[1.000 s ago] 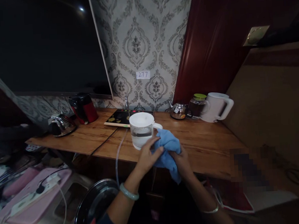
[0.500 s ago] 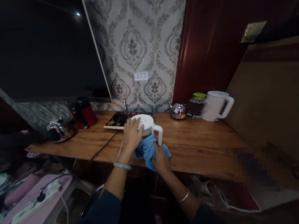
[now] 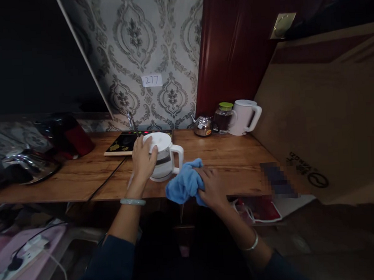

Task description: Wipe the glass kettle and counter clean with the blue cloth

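Left hand is laid over a white kettle's lid, fingers curled; just right, a bunched blue cloth is gripped by the right hand.

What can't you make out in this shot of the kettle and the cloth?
Head view only:
- white kettle: the left hand covers its left side; the water level can't be read.
- blue cloth: the right hand hides its right part.
- pixelated patch at the table edge: blurred out.
- steel pot: motion-blurred.
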A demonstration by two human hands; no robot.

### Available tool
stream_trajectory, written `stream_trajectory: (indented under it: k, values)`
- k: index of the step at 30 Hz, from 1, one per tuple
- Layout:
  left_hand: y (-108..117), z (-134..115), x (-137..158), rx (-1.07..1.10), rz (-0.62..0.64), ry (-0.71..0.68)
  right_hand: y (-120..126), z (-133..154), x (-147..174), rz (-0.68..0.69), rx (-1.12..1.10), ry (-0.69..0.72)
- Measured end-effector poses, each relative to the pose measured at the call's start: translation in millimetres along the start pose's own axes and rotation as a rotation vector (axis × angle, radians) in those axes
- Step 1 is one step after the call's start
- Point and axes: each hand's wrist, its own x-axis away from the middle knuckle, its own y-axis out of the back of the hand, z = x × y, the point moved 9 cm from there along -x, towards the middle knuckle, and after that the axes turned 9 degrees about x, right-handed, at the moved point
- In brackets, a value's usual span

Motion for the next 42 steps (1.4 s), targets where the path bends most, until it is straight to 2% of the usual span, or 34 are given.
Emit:
stream_trajectory:
  k: [2,4,6,8,10,15,19,24,30,34,39,42]
  values:
    - [10.2,-10.0,6.5,0.010,-0.115,0.015,-10.8,-22.3,10.0,0.057,0.130,-0.052]
    - [21.4,-26.7,20.1,0.015,-0.251,0.019,-25.2,-33.7,16.6,0.097,0.179,-0.037]
    - [22.6,-45.7,37.8,0.060,-0.305,0.005,-34.6,-37.5,19.7,0.089,0.185,-0.017]
    - [11.0,-59.8,55.2,0.159,-0.259,-0.001,-37.8,-38.7,20.6,0.062,0.194,-0.035]
    - [-8.7,-62.5,70.8,0.292,-0.172,0.050,-37.8,-38.4,20.6,0.053,0.210,-0.067]
    - [-60.6,-33.5,95.9,0.531,-0.050,0.358,-35.9,-37.7,17.7,0.075,0.247,-0.115]
    - [-88.1,-23.4,92.2,0.683,-0.025,0.447,-37.6,-37.5,16.4,0.055,0.262,-0.110]
    - [-100.2,-28.0,74.7,0.746,-0.066,0.458,-39.7,-38.4,17.9,0.007,0.274,-0.121]
    - [-101.4,-25.7,61.4,0.765,-0.164,0.537,-40.9,-37.7,17.4,0.013,0.272,-0.113]
    - [-98.7,-23.7,65.7,0.779,-0.160,0.562,-41.6,-38.4,17.6,0.024,0.263,-0.112]
    - [-79.9,-22.6,80.7,0.878,-0.194,0.526,-40.7,-42.3,17.8,-0.007,0.186,-0.108]
    - [-66.3,-12.8,89.5,0.950,-0.212,0.575,-37.8,-53.0,16.1,-0.086,0.028,-0.142]
